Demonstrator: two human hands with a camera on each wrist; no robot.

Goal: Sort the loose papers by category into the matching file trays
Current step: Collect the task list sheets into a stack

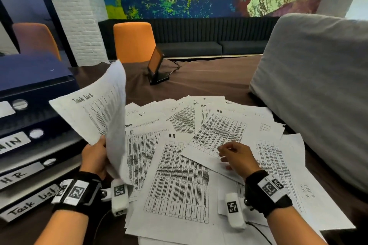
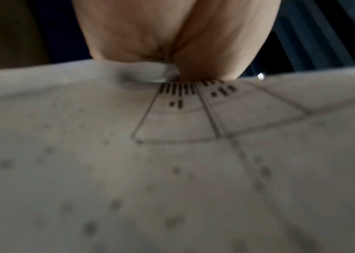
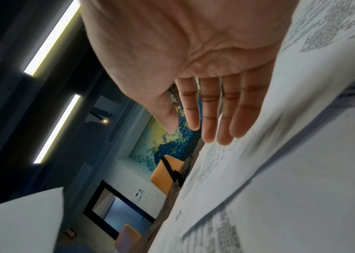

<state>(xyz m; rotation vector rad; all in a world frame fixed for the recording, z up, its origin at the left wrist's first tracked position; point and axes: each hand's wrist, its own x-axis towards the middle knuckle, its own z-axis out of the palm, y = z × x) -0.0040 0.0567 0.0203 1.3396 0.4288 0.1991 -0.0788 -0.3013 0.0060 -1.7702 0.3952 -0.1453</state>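
My left hand (image 1: 95, 157) pinches the lower edge of a sheet headed "Task list" (image 1: 93, 105) and holds it up, curled, above the table's left side. In the left wrist view the thumb and finger (image 2: 204, 51) pinch this paper (image 2: 172, 171). My right hand (image 1: 235, 155) hovers with straight, relaxed fingers (image 3: 211, 116) just over a tilted "H.R" sheet (image 1: 219, 131) in the spread of loose papers (image 1: 175, 181). Stacked dark file trays (image 1: 33, 109) stand at the left, with labels "HR" (image 1: 14, 177) and "Task list" (image 1: 29, 203).
A grey cushion (image 1: 318, 85) lies at the right of the brown table (image 1: 209, 83). A small black stand with a screen (image 1: 157, 67) sits at the far middle. Orange chairs (image 1: 133, 42) and a dark bench stand behind the table.
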